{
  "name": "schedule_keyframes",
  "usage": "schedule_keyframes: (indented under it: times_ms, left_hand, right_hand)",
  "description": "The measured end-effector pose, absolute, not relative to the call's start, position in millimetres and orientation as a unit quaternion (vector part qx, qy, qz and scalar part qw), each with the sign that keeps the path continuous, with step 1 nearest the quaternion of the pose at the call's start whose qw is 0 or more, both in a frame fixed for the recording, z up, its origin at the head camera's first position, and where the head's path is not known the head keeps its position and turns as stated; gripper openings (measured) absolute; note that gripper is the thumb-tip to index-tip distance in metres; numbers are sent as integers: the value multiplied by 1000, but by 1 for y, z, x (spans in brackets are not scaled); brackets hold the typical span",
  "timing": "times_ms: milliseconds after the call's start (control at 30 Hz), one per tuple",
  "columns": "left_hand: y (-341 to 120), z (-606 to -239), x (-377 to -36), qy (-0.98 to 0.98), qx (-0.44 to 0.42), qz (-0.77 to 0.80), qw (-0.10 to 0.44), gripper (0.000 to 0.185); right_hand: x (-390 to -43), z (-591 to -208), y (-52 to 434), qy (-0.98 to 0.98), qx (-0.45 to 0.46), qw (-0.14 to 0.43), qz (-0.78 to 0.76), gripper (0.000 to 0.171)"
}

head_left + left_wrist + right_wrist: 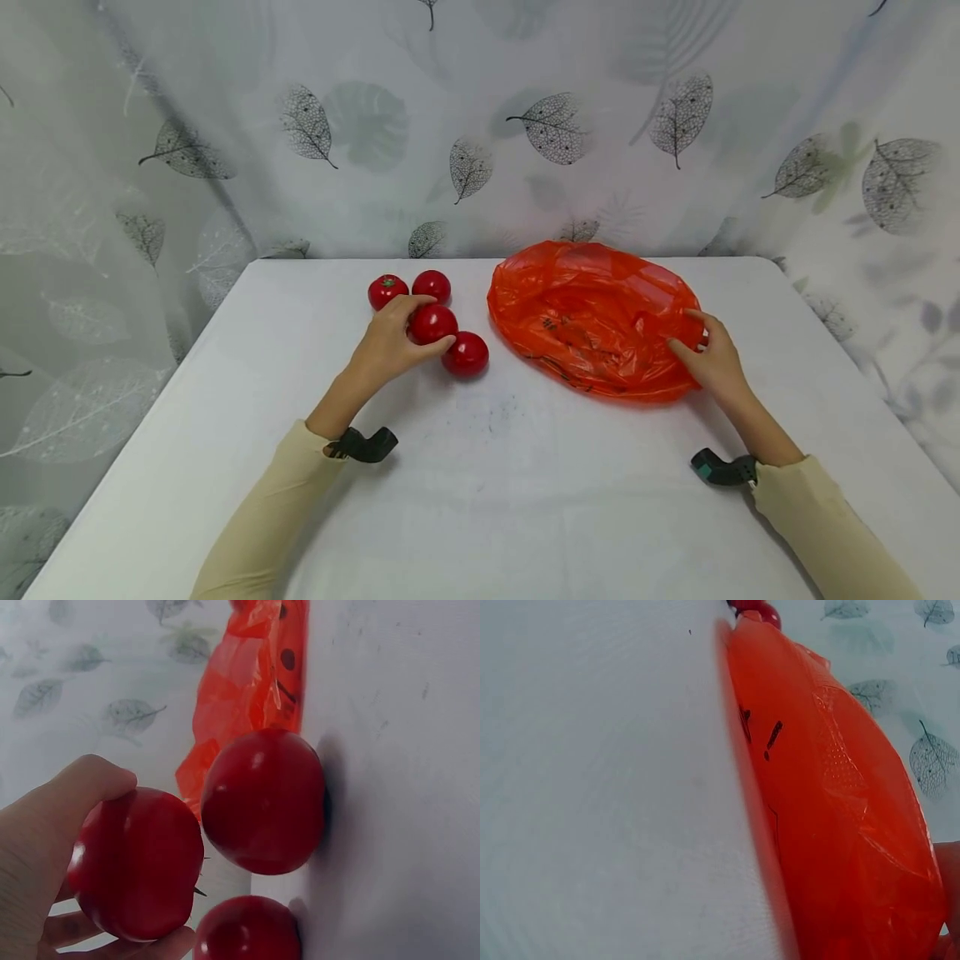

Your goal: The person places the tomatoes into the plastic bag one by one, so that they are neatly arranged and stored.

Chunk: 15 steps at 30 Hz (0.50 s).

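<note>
My left hand grips a shiny red tomato between thumb and fingers. In the left wrist view this tomato is raised off the tabletop. A second tomato sits on the table just beside my left thumb. Behind the hand lie two more, one tomato smooth on top and another tomato with a green stem spot. At the right, my right hand pinches the rim of an orange-red plastic bag, its mouth spread wide. Dark print shows on the bag's side in the right wrist view.
Everything rests on a white table with faint grey smudges near its middle. Beyond its back edge hangs a pale curtain with leaf prints. Each wrist carries a dark camera mount.
</note>
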<state>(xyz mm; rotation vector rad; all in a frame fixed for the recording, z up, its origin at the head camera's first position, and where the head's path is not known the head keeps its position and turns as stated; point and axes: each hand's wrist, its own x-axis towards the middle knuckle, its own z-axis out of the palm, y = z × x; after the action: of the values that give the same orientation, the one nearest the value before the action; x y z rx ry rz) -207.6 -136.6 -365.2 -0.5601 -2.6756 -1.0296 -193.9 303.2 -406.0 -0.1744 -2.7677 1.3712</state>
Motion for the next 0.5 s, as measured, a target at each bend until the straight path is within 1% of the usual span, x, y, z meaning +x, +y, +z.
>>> schedule_keyframes:
  times_ms: [167, 500]
  left_hand:
    - [-128, -361, -211, -912, -189, -353, 95, 61]
    - [-107, -357, -224, -907, -203, -358, 92, 59]
  right_hand:
    - [-194, -406, 304, -896, -50, 27, 441, 63]
    - [-195, -408, 304, -897, -55, 24, 437, 63]
